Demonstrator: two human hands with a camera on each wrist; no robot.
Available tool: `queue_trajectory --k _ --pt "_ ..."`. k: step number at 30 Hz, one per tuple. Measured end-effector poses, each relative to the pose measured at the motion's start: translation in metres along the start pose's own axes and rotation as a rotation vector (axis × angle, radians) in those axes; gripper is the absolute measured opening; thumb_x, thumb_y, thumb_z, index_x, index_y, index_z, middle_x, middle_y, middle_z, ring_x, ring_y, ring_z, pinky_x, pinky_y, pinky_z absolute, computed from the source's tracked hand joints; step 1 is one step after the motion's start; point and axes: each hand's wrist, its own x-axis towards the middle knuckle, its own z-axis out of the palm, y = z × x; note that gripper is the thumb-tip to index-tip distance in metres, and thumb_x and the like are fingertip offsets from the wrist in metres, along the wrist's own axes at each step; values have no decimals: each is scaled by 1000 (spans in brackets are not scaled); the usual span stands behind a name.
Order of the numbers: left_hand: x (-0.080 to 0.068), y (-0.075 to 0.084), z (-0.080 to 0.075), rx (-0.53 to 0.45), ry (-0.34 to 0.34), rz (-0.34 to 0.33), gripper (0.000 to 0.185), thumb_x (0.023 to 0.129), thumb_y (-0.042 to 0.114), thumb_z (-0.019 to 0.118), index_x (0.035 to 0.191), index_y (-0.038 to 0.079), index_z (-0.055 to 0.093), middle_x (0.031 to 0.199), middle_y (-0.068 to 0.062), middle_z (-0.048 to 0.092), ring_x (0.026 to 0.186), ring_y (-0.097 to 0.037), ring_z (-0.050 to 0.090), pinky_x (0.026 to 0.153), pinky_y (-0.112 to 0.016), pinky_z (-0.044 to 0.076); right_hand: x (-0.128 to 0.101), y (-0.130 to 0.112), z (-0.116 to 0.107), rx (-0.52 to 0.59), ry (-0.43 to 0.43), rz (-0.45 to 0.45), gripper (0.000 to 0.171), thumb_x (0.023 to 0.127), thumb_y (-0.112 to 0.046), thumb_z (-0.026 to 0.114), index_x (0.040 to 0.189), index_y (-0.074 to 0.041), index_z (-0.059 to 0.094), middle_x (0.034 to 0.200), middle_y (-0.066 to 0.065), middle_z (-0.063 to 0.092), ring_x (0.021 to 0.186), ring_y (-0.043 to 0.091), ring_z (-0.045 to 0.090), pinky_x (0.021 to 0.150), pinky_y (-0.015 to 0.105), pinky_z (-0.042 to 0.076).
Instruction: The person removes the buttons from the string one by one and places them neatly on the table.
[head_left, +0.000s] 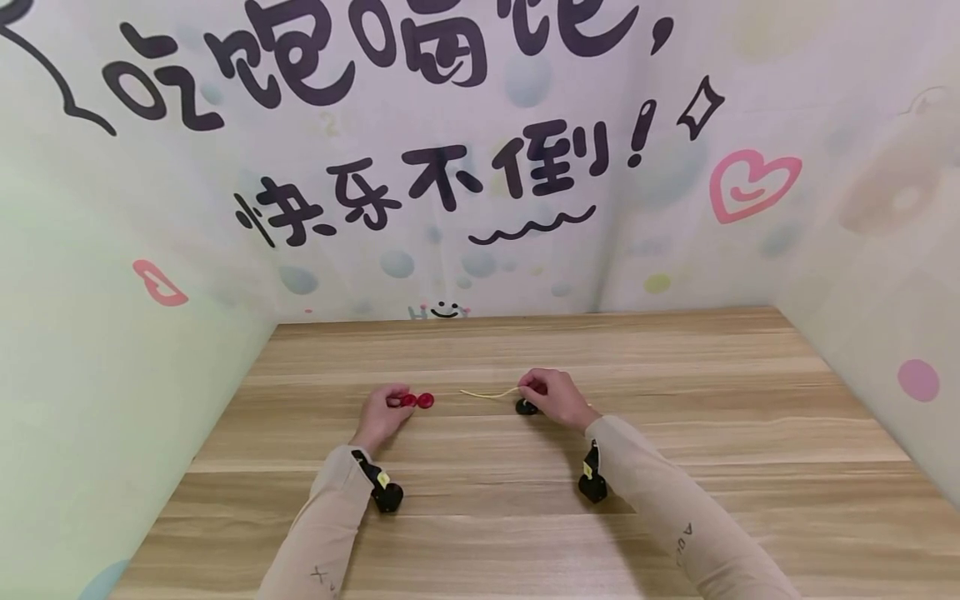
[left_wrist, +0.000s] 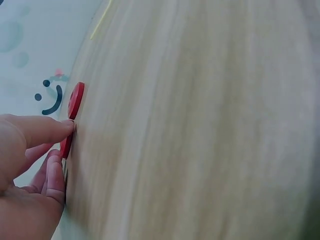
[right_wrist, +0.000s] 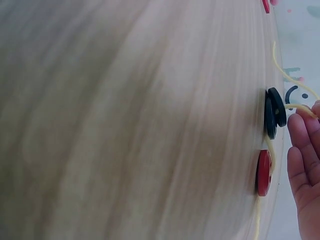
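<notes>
My left hand (head_left: 392, 406) rests on the wooden table (head_left: 480, 517) and pinches a red button (left_wrist: 65, 146) between thumb and a fingertip (left_wrist: 64, 126). A second red button (head_left: 425, 400) lies flat just to its right, apart from the fingers. My right hand (head_left: 542, 392) pinches a thin yellow string (head_left: 487, 393) that trails left across the table. Below its fingers (right_wrist: 303, 165) sit two stacked black buttons (right_wrist: 275, 113) and another red button (right_wrist: 263, 172), with the string running along them.
Printed walls (head_left: 480, 167) close the table in at the back and both sides. Bare wood stretches in front of both hands to the near edge. A small black wrist camera is strapped to each sleeve (head_left: 386, 492).
</notes>
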Motion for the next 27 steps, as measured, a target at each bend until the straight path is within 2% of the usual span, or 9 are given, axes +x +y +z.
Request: queue_trajectory --k 3,7,14,21,27 --pt "1 2 0 -13 12 -15 35 74 0 65 107 -8 57 100 -21 59 89 -29 54 79 -37 44 0 0 0 2 -1 3 8 85 -13 60 86 -6 63 78 0 61 70 10 52 64 24 44" --pt "1 13 5 -64 35 -8 36 75 2 65 109 -8 57 99 -21 58 89 -28 54 79 -37 43 1 0 0 5 -3 6 8 85 -13 60 87 -6 63 78 0 61 70 10 52 64 24 44" --pt "1 39 32 -214 30 72 34 73 -4 64 106 -9 58 98 -24 56 86 -29 53 76 -32 45 0 -1 0 5 -17 -14 8 85 -13 59 86 -6 63 77 -1 61 70 9 52 64 24 44" --pt "-3 60 68 -317 -63 130 30 76 -5 60 105 -11 57 99 -24 58 91 -30 56 80 -32 46 1 -1 -1 18 -16 -6 8 85 -14 60 86 -7 63 77 -1 60 69 9 52 63 24 44" --pt "-5 68 89 -361 -170 165 30 81 -1 59 109 -12 54 107 -25 57 99 -31 55 84 -31 45 2 2 1 28 -7 -39 7 84 -13 60 86 -7 64 80 -1 62 71 9 54 64 23 46"
